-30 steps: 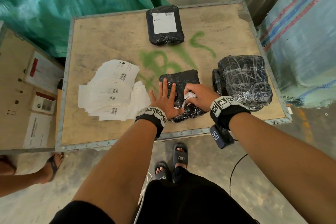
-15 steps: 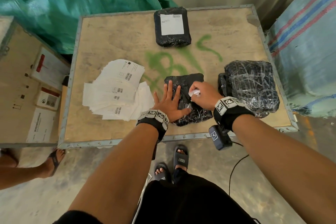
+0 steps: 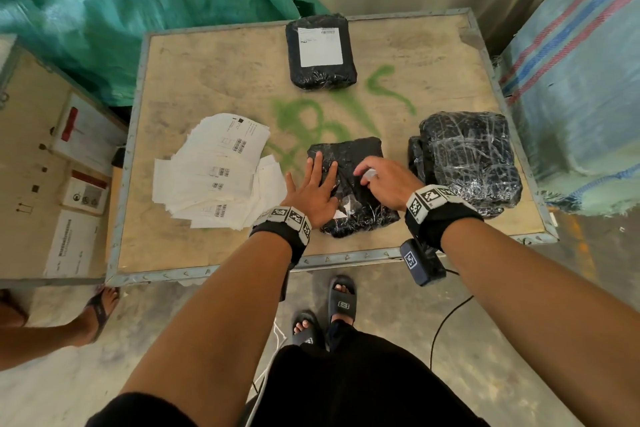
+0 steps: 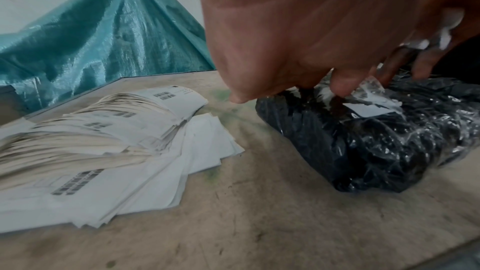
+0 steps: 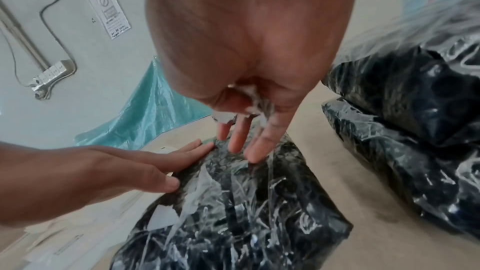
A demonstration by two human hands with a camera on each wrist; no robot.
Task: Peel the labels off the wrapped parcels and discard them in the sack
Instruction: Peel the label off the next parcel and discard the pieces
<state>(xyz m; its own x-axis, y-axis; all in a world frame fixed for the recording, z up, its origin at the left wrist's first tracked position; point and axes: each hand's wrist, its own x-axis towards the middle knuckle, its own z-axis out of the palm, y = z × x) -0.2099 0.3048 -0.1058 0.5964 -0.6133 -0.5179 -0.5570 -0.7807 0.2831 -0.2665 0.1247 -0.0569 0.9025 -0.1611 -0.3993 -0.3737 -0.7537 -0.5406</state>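
A black plastic-wrapped parcel (image 3: 360,156) lies near the table's front edge. My left hand (image 3: 311,189) presses flat on its left side with straight fingers. A torn white label remnant (image 3: 341,213) still sticks to the wrap by that hand; it also shows in the wrist views as label remnant (image 4: 369,110) and label remnant (image 5: 166,217). My right hand (image 3: 384,178) hovers over the parcel's right part. Its thumb pins a crumpled label scrap (image 5: 249,98) against the palm, and its fingers (image 5: 257,147) reach down to the wrap. A second parcel (image 3: 320,76) with a whole white label (image 3: 320,47) lies at the back.
A fanned pile of peeled labels (image 3: 214,173) covers the table's left part. Stacked wrapped parcels (image 3: 467,159) stand close on the right. A blue-white woven sack (image 3: 581,80) rises beyond the table's right edge (image 3: 512,135). Another person's sandalled foot (image 3: 100,308) is on the floor at left.
My right hand has pulled a label scrap off the parcel, balled it up and stretched its fingers back toward the wrap. The left hand stays pressed on the parcel.
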